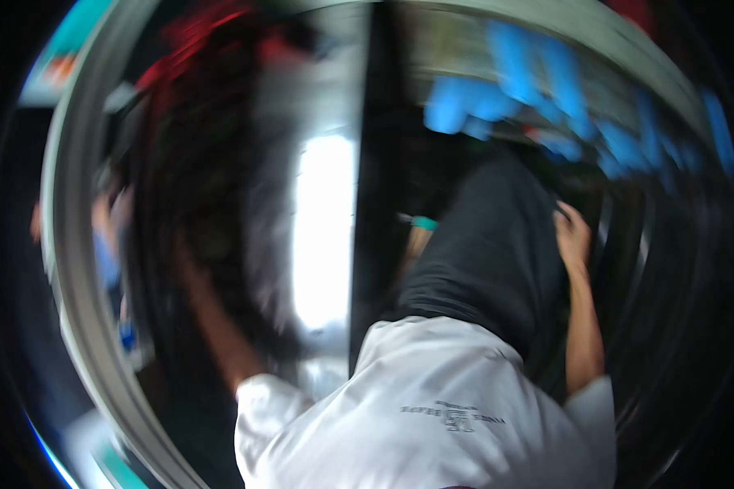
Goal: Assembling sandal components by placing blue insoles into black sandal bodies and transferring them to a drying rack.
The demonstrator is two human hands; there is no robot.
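Note:
Motion blur smears much of the head view. My right hand (575, 238) hangs beside my dark trousers (489, 244), near the leg, its fingers loosely bent and apart with nothing seen in them. My left forearm (214, 318) reaches out to the left into a dark, blurred area. The left hand itself is lost in that blur, so its fingers and anything in them cannot be made out. Close to the trousers' left side is a small green thing (424, 222) next to a skin-toned shape, too blurred to name.
A pale strip with a bright glare (324, 236) runs lengthwise left of my legs. Several blue shapes (514, 65) line the far right. Red blurred material (196, 37) lies far left. A curved pale frame (61, 244) edges the left, with blurred figures beyond it.

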